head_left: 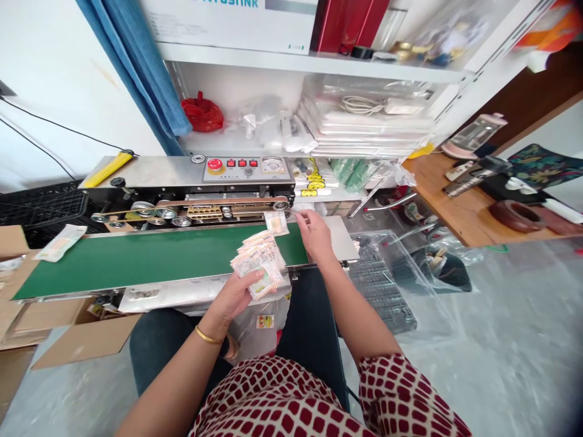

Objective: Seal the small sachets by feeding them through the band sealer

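My left hand (237, 292) grips a fanned stack of small printed plastic packets (259, 262) over the front edge of the green conveyor belt (159, 255). Its thumb presses on the top packet. At the belt's right end, my right hand (315, 235) has its fingertips drawn together just right of a single packet (276, 223). Whether they pinch its clear edge is too small to make out. That packet lies by the rollers of a band sealing machine (248, 170). Another packet (61, 243) rests at the belt's left end.
An open cardboard box (86, 346) stands below the belt's left end, near a black crate (45, 209). A yellow-handled tool (108, 169) lies on the machine. Shelves with plastic bags (364, 121) rise behind. To the right are a wooden table (437, 200) and a clear bin (387, 285).
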Tool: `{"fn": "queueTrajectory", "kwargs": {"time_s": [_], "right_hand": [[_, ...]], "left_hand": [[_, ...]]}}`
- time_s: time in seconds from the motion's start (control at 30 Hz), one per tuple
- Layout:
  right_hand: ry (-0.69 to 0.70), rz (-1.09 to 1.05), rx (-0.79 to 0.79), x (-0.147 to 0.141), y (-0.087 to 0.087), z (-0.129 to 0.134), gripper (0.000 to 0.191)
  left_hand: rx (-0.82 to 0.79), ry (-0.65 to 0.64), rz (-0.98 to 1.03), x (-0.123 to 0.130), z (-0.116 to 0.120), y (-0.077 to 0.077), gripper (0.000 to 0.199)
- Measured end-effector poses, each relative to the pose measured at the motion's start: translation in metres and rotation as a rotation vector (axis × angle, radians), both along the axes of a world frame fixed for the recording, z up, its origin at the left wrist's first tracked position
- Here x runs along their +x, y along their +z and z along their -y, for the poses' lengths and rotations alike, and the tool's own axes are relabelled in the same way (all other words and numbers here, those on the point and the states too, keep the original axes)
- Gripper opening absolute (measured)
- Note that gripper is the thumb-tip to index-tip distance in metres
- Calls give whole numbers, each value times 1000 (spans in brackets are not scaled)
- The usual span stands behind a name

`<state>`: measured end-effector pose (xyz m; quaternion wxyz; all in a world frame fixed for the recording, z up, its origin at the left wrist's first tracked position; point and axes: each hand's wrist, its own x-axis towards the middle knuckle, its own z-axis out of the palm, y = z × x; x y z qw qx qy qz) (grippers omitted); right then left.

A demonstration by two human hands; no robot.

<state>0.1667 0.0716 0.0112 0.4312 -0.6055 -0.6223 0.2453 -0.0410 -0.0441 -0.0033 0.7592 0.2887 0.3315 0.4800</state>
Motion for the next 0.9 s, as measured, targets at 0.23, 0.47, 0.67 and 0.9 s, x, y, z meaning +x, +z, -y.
{"fn": "queueTrajectory", "kwargs": {"time_s": [0.23, 0.47, 0.67, 0.9], "right_hand": [[490, -154, -112, -13, 18, 56, 27], [167, -194, -16, -21, 7, 66, 26], [235, -515, -151, -17, 11, 64, 30], [174, -420, -197, -13, 3, 62, 31]], "left_hand": [[8, 0, 31, 6, -3, -1, 65], [-1, 55, 75, 14, -2, 2, 59], [-38, 106, 99, 14, -3, 1, 58], [-11, 74, 118, 18, -4, 2, 59]]}}
